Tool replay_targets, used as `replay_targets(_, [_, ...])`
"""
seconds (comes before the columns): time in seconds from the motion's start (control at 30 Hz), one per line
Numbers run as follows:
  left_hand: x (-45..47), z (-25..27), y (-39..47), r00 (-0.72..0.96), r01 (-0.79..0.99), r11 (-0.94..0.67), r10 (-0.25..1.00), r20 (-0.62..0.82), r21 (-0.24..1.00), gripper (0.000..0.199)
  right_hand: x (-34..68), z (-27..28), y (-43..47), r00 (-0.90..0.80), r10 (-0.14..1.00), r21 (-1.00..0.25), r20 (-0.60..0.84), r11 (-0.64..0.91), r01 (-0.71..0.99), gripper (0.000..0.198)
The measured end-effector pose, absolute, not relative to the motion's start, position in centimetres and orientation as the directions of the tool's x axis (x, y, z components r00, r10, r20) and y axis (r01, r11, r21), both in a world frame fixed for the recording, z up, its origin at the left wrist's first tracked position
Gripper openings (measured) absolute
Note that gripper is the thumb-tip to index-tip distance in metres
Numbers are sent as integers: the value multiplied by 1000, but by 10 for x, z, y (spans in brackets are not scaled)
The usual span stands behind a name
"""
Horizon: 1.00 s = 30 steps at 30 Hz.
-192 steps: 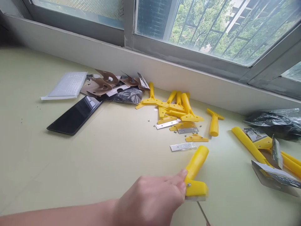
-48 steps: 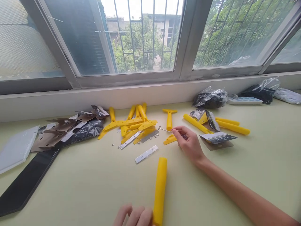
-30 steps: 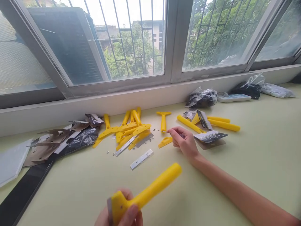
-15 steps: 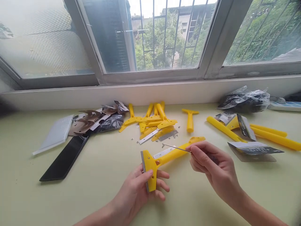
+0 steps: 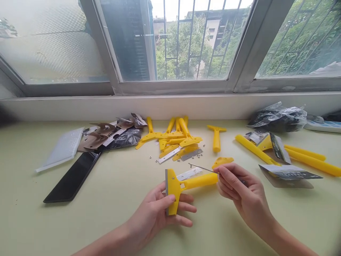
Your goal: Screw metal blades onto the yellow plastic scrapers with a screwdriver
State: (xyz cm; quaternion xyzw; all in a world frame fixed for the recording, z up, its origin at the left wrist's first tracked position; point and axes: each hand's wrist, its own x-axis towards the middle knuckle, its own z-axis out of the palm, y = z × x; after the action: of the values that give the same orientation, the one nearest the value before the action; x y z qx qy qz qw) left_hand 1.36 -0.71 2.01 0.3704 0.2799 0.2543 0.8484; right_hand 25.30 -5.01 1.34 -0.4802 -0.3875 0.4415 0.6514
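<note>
- Left hand [image 5: 153, 209]: thumb clamps 1 yellow scraper [image 5: 197, 181] by its wide head against the fingers; 3 fingertips fan out behind it.
- The scraper lies between the 2 hands, silvery edge towards the left wrist, handle towards the right hand; whether handle and right hand touch, I cannot tell.
- Right hand [image 5: 242, 188]: thumb and fingers pinch 1 thin metal rod [image 5: 205, 168], tip pointing left above the handle; a bit at the tip is too small to identify.
- Just beyond the handle: 1 wrapped blade [image 5: 189, 173].
- Just past the right fingertips: 1 yellow plate [image 5: 225, 161].
- Farther ahead, between the hands: a heap of yellow scrapers [image 5: 190, 141], with small nuts [image 5: 201, 155] near it.
- Left of the left hand: 1 black slab [image 5: 73, 177].
</note>
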Motion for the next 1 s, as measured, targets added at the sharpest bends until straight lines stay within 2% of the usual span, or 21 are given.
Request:
replay_targets(0.07, [14,18,-8,722,-215,572,639,-266,792,42,254,14,-49,374,922,-985,102,147,-94,24])
replay_targets(0.13, [14,16,-9,733,-204,539,638,-238,817,43,261,13,-45,439,884,-986,159,118,119,26])
replay_targets(0.2, [14,14,-10,739,-200,516,638,-218,833,44,271,11,-41,422,880,-935,216,63,348,29])
replay_targets(0.27, [14,13,-11,746,-199,510,633,-208,837,44,281,9,-37,382,895,-881,228,22,473,32])
replay_targets(0.53, [13,16,-11,745,-184,516,628,-224,836,46,293,6,-34,413,882,-890,227,16,456,34])
replay_targets(0.8, [13,15,-11,743,-180,517,629,-229,837,53,285,-4,-20,302,878,-816,371,154,557,31])
replay_targets(1.0, [14,17,-11,744,-166,507,628,-230,846,51,284,-3,-15,287,886,-811,365,151,566,30])
